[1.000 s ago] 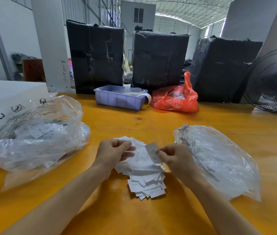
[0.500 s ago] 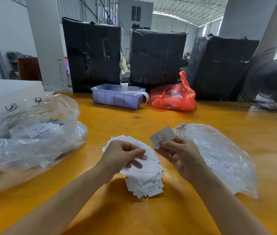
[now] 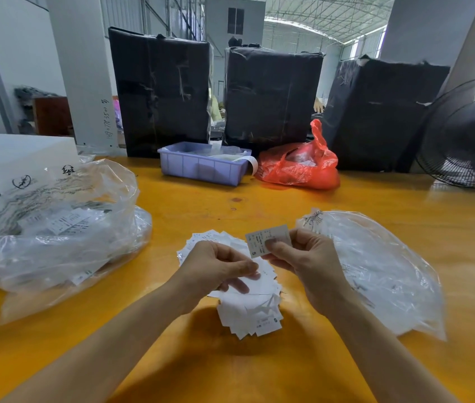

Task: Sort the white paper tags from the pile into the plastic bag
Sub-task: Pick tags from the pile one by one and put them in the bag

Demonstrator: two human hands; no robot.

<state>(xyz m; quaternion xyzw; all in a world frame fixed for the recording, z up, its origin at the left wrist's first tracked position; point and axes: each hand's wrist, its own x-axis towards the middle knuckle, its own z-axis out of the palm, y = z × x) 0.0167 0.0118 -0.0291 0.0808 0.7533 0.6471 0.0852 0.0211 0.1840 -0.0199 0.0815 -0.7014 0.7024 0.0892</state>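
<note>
A pile of white paper tags (image 3: 248, 309) lies on the yellow table in front of me. My right hand (image 3: 303, 263) pinches one printed tag (image 3: 265, 238) marked S, raised just above the pile. My left hand (image 3: 216, 266) hovers over the pile with curled fingers pinching a tag on top of it. A clear plastic bag (image 3: 381, 271) lies flat to the right of the pile. A larger clear bag (image 3: 50, 228) holding several tags sits at the left.
The yellow table (image 3: 230, 367) spreads all around. At the back stand a lilac plastic bin (image 3: 201, 167), a red plastic bag (image 3: 297, 167) and three black wrapped bales (image 3: 271, 94). A black fan (image 3: 469, 135) stands at the right, a white box (image 3: 6, 158) at the left.
My right hand has lifted one tag off the pile and turned its printed face toward me. My left hand has shifted right over the pile.
</note>
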